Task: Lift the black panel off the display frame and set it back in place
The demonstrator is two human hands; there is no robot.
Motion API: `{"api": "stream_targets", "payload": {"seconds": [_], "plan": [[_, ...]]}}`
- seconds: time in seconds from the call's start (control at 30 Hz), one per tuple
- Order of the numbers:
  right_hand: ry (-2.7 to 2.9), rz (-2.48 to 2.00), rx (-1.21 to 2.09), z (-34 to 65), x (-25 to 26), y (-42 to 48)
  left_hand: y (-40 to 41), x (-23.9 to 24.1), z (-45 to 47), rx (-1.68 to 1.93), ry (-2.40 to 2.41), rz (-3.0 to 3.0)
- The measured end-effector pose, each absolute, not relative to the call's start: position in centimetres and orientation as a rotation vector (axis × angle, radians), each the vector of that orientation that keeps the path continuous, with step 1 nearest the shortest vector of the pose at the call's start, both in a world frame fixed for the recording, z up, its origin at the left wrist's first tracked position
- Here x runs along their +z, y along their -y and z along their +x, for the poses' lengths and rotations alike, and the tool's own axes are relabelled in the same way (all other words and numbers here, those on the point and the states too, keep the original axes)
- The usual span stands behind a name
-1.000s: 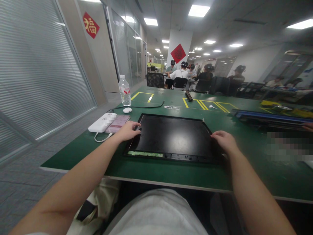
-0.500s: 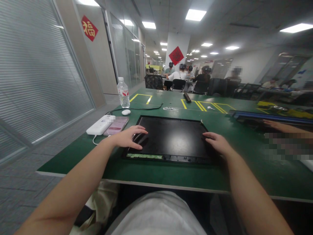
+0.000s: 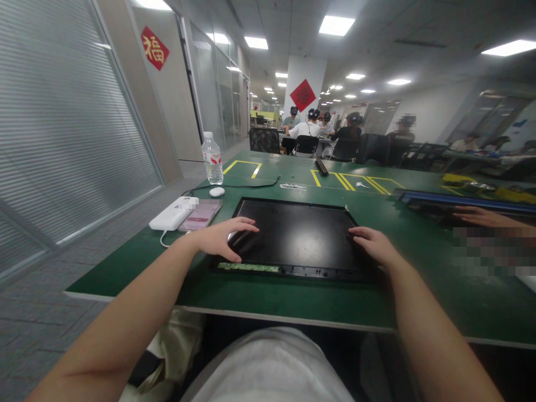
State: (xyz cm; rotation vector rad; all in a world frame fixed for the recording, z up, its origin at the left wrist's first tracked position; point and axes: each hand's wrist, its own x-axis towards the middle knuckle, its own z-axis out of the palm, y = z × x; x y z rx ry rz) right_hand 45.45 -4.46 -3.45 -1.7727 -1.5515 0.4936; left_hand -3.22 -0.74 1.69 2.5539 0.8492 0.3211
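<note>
A black display panel (image 3: pixel 293 229) lies flat on the green table in front of me, its dark screen reflecting light. Along its near edge runs a narrow green circuit board (image 3: pixel 249 268). My left hand (image 3: pixel 220 237) is at the panel's left side, thumb and fingers spread wide over the edge. The thumb tip is close to the circuit board's left part. At the right edge, my right hand (image 3: pixel 372 244) reaches in with fingers stretched out over the frame; whether they press on it I cannot tell.
Left of the panel are a white power bank (image 3: pixel 173 213), a phone (image 3: pixel 201 215), a white earbud case (image 3: pixel 216 192) and a water bottle (image 3: pixel 212 159). A black cable (image 3: pixel 251 186) lies behind. Another person's hand (image 3: pixel 481 216) rests near a blue-edged panel (image 3: pixel 460 200) at right.
My left fingers have shifted slightly to the right, and the left thumb has dropped toward the near edge, widening its spread. My right hand and the panel look nearly unchanged.
</note>
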Motion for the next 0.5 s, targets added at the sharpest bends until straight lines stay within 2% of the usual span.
{"api": "stream_targets", "payload": {"seconds": [0.5], "plan": [[1.546,-1.810,0.470,45.82,-3.44,4.49,0.38,0.92,-2.78,0.435,-0.710,2.583]]}}
